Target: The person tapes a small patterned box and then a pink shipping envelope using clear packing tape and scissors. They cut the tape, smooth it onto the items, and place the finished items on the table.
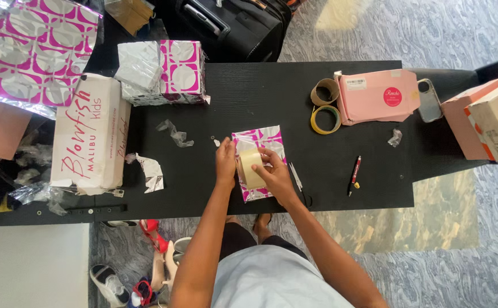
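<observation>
Both hands were on the roll of tape [250,166]: the left hand [225,161] cupped its side, and the right hand [273,171] closed its fingers around the other edge. That roll stood on a small parcel wrapped in pink-and-silver foil [258,141], at the near middle of the black table [249,91]. Scissors [299,183] lay just beside the right hand, a red pen [354,174] farther right.
</observation>
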